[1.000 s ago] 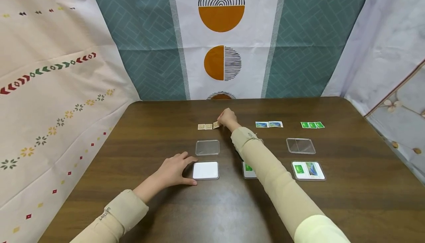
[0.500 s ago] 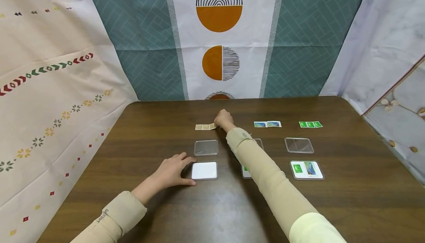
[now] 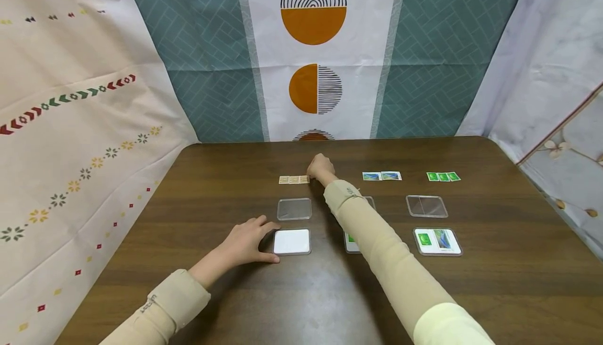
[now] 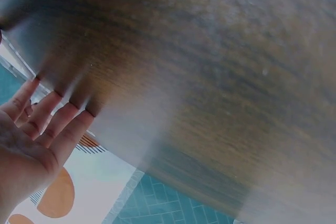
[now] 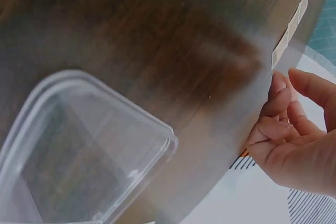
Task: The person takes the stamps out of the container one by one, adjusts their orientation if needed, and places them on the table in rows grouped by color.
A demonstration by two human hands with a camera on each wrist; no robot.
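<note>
My left hand (image 3: pixel 248 240) rests at the left end of a shallow clear case (image 3: pixel 292 254) with a white insert. Its thumb and fingers are spread at the case's left corners, the fingers nearly straight in the left wrist view. At the back, my right hand (image 3: pixel 322 167) is at the right end of a row of tan stamps (image 3: pixel 294 179). In the right wrist view the fingers (image 5: pixel 274 103) are bent, with a small gap between thumb and index finger; both tips are close to the stamp row (image 5: pixel 290 30). Whether they touch the end stamp cannot be told.
A clear lid (image 3: pixel 294 209) lies behind the white case. Rightward are another lid (image 3: pixel 426 207) and a case with green and blue stamps (image 3: pixel 438 242). Two blue stamps (image 3: pixel 381 176) and a green stamp row (image 3: pixel 443 177) lie behind. My right arm partly covers another case (image 3: pixel 351 244).
The rightmost tan stamp was tilted and apart from the other tan stamps; it now lies straight in line beside them. My right hand has shifted slightly left. My left hand has stayed put.
</note>
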